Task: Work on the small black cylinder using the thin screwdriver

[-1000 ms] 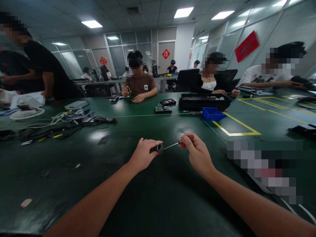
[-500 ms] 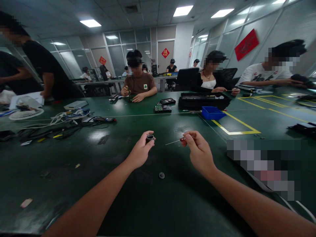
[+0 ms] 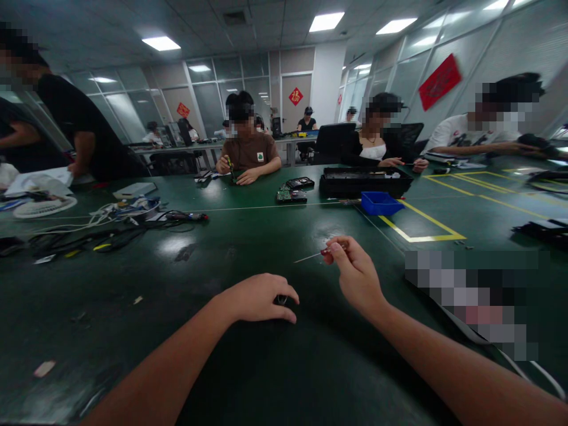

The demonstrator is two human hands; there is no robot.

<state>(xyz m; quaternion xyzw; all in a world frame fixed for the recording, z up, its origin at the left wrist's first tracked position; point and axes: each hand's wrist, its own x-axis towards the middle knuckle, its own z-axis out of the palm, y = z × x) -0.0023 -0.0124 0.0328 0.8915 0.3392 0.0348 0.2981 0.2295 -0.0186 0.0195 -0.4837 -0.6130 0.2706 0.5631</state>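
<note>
My left hand (image 3: 260,297) is turned palm down low over the green table (image 3: 222,367). Its fingers are curled round a small dark cylinder (image 3: 281,300), of which only a bit of rim shows between thumb and forefinger. The small grey disc-shaped part that lay on the table is hidden, at or under the fingertips. To the right, my right hand (image 3: 357,273) is closed round the red handle of a thin screwdriver (image 3: 308,258). The bare shaft points left, above the left hand and apart from it.
Cables (image 3: 119,228) lie in a tangle at the left. Ahead are hard drives (image 3: 293,192), a black tray (image 3: 364,182) and a blue bin (image 3: 381,204). Several people work around the table. A blurred-out sheet (image 3: 474,307) lies near my right forearm.
My left hand has come down and toward me, rolling palm down over the spot where the grey disc-shaped part lay. The right hand and screwdriver have hardly moved.
</note>
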